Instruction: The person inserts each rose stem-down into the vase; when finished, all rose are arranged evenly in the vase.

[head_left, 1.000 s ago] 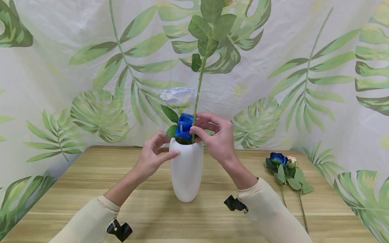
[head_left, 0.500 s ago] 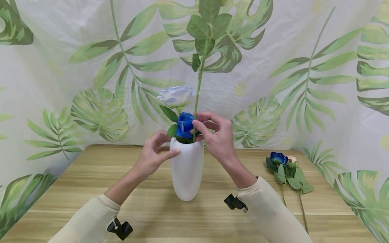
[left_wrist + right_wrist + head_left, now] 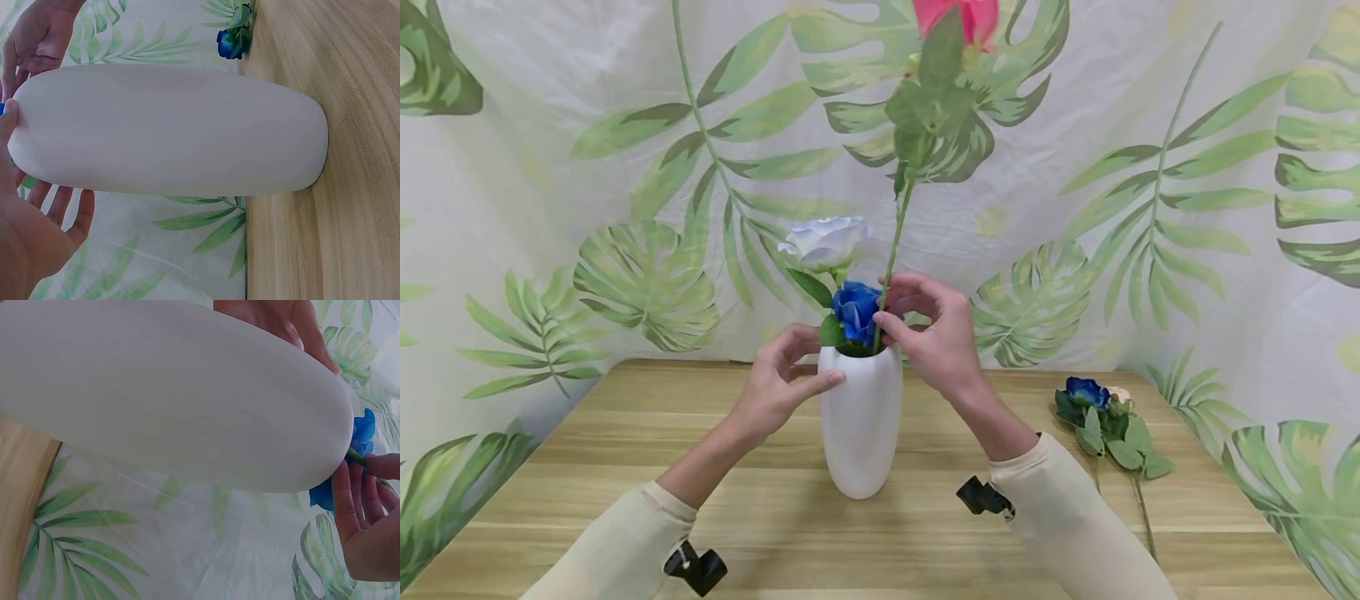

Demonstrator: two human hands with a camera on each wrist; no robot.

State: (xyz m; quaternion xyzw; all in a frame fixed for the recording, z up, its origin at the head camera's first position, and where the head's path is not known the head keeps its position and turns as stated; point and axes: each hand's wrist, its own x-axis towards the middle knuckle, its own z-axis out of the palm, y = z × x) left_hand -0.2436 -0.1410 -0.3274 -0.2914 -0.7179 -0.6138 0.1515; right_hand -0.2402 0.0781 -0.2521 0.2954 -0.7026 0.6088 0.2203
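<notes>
A tall white vase point(image 3: 861, 433) stands upright on the wooden table. Near its rim my left hand point(image 3: 778, 379) holds it, thumb on the front and fingers round the far side, as the left wrist view also shows. A white rose point(image 3: 827, 242) and a lower blue rose point(image 3: 856, 312) stand in the mouth. My right hand point(image 3: 936, 333) pinches the green stem of a pink rose point(image 3: 976, 23) between thumb and fingers just above the rim. That stem leans right, its lower end at the vase mouth; the bloom is partly cut off at the top of the head view.
To the right on the table point(image 3: 760, 533) lie a second blue rose point(image 3: 1086, 392) and a pale peach rose point(image 3: 1120, 394), their stems pointing toward the front. A leaf-patterned cloth point(image 3: 1030, 208) hangs behind the table.
The pink rose has come down and tilts more to the right, so its bloom now shows. The white rose has shifted slightly left. My left hand has stayed on the vase.
</notes>
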